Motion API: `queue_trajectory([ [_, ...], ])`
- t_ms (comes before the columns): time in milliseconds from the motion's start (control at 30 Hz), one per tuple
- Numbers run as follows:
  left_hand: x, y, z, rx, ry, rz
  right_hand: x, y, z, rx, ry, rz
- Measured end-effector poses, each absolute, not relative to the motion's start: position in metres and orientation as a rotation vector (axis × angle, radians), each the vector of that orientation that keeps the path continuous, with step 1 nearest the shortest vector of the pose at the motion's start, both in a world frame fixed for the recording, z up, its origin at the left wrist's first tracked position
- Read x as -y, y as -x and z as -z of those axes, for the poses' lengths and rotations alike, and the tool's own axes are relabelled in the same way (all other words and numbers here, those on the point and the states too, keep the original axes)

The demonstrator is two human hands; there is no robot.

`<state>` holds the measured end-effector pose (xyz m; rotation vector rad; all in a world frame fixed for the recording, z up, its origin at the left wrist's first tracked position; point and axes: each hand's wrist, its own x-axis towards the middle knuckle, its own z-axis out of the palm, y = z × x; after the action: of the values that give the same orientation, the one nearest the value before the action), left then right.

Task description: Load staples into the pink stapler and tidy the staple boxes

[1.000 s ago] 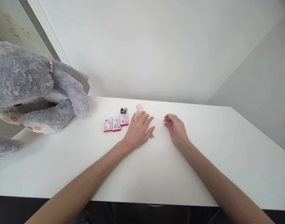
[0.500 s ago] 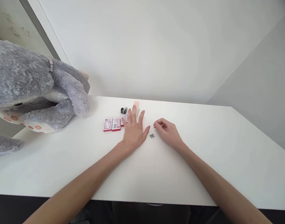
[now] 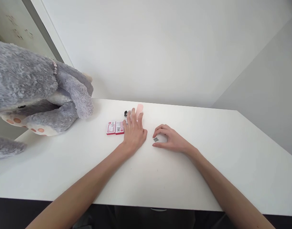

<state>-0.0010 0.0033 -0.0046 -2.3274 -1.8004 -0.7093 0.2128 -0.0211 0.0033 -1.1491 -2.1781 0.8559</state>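
A small grey strip that looks like staples [image 3: 156,139] lies flat on the white table. My right hand [image 3: 168,137] curves around it, thumb on the near side and fingers on the far side, with gaps to the strip. My left hand [image 3: 134,130] rests farther left with its fingers spread, holding nothing that I can see. Beyond its fingertips lies a pale pink object with a rounded end [image 3: 139,109], partly covered by the hand. Beside it is a small black item [image 3: 125,113], whose kind I cannot make out.
Two small red-and-white boxes, one labelled [image 3: 110,128] and one with a barcode [image 3: 119,127], lie left of my left hand. A large grey plush toy [image 3: 40,82] fills the table's left end. A white wall [image 3: 160,57] rises behind the table [image 3: 146,184].
My right hand has gone from closed fingers beyond the grey strip to an opened grasp around it. My left hand has shifted slightly left, drawing its thumb in and covering the third box more.
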Motion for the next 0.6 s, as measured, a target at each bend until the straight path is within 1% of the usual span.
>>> queue_trajectory([
  [333, -0.005, 0.001, -0.005, 1.902, 2.281, 0.484, 0.018, -0.215, -0.001, 2.062, 1.226, -0.919],
  [600, -0.001, 0.000, -0.007, 1.881, 2.273, 0.483, 0.020, -0.210, -0.003, 1.912, 1.224, -1.034],
])
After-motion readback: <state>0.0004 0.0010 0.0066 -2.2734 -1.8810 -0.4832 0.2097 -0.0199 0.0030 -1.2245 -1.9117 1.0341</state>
